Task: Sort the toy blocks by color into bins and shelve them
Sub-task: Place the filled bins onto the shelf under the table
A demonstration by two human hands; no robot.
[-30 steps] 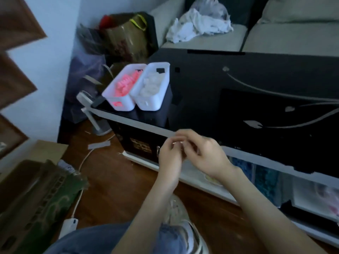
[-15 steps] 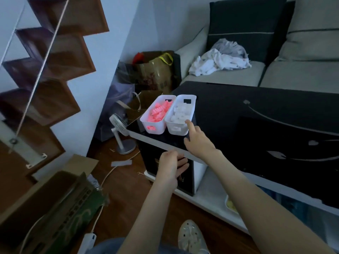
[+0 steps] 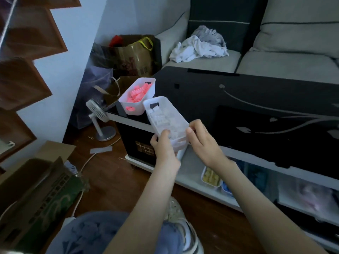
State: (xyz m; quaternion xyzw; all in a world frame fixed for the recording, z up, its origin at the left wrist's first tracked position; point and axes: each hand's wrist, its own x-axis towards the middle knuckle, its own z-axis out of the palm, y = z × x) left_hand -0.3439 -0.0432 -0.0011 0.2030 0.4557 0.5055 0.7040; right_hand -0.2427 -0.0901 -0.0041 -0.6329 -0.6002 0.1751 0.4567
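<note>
Over the table (image 3: 238, 99) corner | white bin (image 3: 180, 144) of white blocks (image 3: 161, 118) tilted, just beside pink bin (image 3: 134, 110) | left hand (image 3: 163, 149), right hand (image 3: 203, 143): grip clamped on near end | step: shelving | next: level out, lower onto shelf (image 3: 190, 167) near yellow bin (image 3: 211, 177)

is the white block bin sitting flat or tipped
Tipped: the bin, gripped at its near end by left hand and right hand, slopes down toward them.
</note>
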